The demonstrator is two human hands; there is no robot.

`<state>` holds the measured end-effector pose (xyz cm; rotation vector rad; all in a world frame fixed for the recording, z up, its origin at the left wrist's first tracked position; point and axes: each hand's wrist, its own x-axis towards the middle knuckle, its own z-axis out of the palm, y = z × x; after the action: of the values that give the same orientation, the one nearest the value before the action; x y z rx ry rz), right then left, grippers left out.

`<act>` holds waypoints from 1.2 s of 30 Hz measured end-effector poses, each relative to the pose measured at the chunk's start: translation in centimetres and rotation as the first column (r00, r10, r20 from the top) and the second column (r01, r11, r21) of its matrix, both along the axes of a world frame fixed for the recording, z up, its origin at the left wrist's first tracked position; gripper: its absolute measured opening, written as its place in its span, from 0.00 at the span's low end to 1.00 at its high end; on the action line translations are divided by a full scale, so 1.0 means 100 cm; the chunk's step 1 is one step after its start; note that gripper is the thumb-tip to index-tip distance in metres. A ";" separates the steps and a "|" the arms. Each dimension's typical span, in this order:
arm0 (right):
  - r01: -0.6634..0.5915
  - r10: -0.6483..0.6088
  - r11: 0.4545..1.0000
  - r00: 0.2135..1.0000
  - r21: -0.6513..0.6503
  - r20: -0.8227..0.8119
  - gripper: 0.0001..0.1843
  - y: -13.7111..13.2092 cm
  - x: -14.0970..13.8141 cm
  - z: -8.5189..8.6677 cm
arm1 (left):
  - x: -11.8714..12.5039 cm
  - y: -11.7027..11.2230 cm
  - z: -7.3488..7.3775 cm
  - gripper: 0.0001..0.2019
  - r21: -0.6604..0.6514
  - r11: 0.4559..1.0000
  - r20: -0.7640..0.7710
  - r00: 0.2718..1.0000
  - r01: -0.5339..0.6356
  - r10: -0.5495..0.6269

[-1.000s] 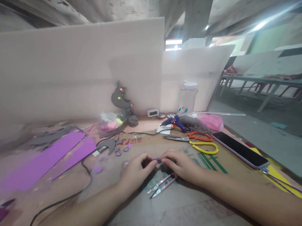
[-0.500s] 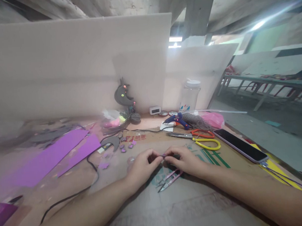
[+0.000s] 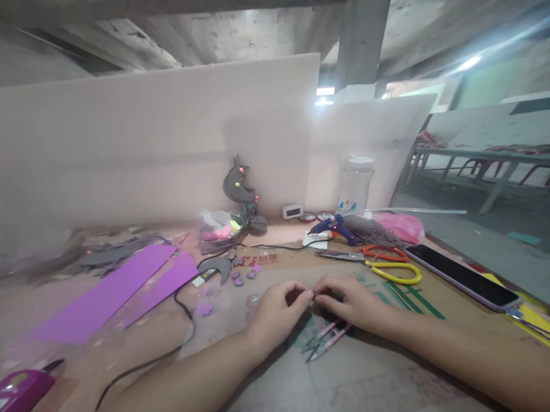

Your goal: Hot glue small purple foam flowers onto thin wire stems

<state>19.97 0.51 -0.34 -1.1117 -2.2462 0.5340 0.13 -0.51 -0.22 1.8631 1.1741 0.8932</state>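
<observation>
My left hand (image 3: 279,312) and my right hand (image 3: 347,301) meet over the cardboard, thumbs and forefingers pinched together. Between the fingertips is a small purple piece (image 3: 314,295), mostly covered, so its exact shape cannot be made out. Pink-handled thread snips (image 3: 326,340) lie just under my right hand. To the left of my hands are several small purple pieces (image 3: 238,280) and a flat purple flower-like cutout (image 3: 204,309). Beyond the right hand rest scissors (image 3: 396,272) with yellow and orange handles.
A blue glue gun (image 3: 335,229) lies behind the scissors, beside grey yarn (image 3: 371,231). A phone (image 3: 463,277) is at the right edge. Purple sheets (image 3: 110,298) and a black cord (image 3: 140,359) occupy the left. A grey moon ornament (image 3: 238,184) and a bottle (image 3: 356,187) stand at the back.
The whole view has shifted, so everything appears lower and further right. Both hands keep their pinch on the small purple piece, with only slight finger movement.
</observation>
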 end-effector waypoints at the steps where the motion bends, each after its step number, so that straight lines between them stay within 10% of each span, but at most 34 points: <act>1: 0.001 -0.001 1.000 1.000 -0.005 0.002 0.08 0.000 0.000 0.000 | 0.000 0.000 0.000 0.14 -0.005 1.000 0.005 1.000 0.008 -0.008; 36: -0.002 -0.009 0.992 0.997 -0.127 -0.083 0.15 0.001 -0.001 0.005 | -0.001 0.004 -0.007 0.11 0.036 0.998 -0.038 0.998 -0.044 0.045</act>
<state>19.88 0.61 0.21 -1.1339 -2.1631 0.7179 0.08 -0.13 -0.88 1.8968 1.2352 0.9111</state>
